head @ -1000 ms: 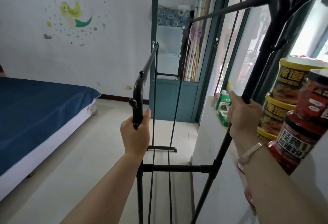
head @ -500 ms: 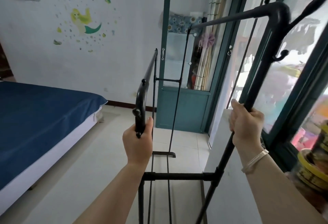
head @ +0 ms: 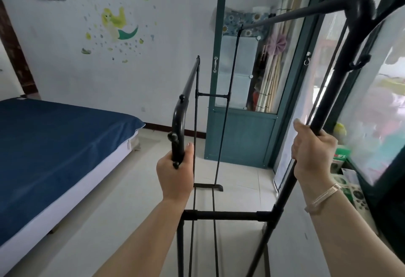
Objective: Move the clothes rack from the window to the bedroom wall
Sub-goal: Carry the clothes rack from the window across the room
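A black metal clothes rack with two rails stands in front of me, running away toward a teal door. It is empty of clothes. My left hand is closed around the near upright of its lower left rail. My right hand grips the taller right upright, just beside the window. The white wall with a mermaid sticker lies ahead on the left.
A bed with a blue cover fills the left side. The teal glass door stands straight ahead. A white sill under the window carries boxes at the right. Pale tiled floor lies between bed and rack.
The view has swung left and up: the stacked jars at the right have dropped out of sight, and more of the bed and wall shows. Both hands keep their grip on the rack.
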Demonstrator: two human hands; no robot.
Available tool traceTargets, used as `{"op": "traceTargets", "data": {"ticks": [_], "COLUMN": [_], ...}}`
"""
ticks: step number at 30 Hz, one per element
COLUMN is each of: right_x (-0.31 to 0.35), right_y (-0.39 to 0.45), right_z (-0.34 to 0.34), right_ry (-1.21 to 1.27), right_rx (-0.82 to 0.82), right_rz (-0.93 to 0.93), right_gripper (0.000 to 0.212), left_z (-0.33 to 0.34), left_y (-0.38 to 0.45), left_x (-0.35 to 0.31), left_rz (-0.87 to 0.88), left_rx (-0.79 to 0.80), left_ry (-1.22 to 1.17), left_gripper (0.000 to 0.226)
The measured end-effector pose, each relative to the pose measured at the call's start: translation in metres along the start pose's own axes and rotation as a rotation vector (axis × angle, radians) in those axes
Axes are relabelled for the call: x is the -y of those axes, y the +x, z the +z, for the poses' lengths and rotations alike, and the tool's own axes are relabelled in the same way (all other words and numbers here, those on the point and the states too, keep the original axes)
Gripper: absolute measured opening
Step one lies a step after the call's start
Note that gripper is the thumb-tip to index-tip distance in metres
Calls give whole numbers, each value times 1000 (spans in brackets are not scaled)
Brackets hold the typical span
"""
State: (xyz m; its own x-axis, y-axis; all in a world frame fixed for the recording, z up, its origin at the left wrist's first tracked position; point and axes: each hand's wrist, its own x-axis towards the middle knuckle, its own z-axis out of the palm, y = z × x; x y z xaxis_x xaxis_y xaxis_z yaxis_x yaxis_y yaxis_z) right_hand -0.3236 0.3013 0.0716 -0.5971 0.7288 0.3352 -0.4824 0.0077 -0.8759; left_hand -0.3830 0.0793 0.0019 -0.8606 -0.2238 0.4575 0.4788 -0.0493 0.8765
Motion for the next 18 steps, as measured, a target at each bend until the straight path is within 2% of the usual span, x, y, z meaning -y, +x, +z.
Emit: {"op": "traceTargets", "data": {"ticks": [9, 18], "right_x": [-35, -65], "right_y": [75, 135], "right_z": [8, 26], "right_ry": [-60, -44], "right_rx": [18, 39], "right_rz": [40, 37], "right_gripper": [42, 47], "left_z": [52, 91], "left_y": [40, 82], "left_x": [31, 57], "left_rz": [-46, -79], "left_rx": [-43, -75], "left_ry": [48, 67], "left_gripper": [57, 58]}}
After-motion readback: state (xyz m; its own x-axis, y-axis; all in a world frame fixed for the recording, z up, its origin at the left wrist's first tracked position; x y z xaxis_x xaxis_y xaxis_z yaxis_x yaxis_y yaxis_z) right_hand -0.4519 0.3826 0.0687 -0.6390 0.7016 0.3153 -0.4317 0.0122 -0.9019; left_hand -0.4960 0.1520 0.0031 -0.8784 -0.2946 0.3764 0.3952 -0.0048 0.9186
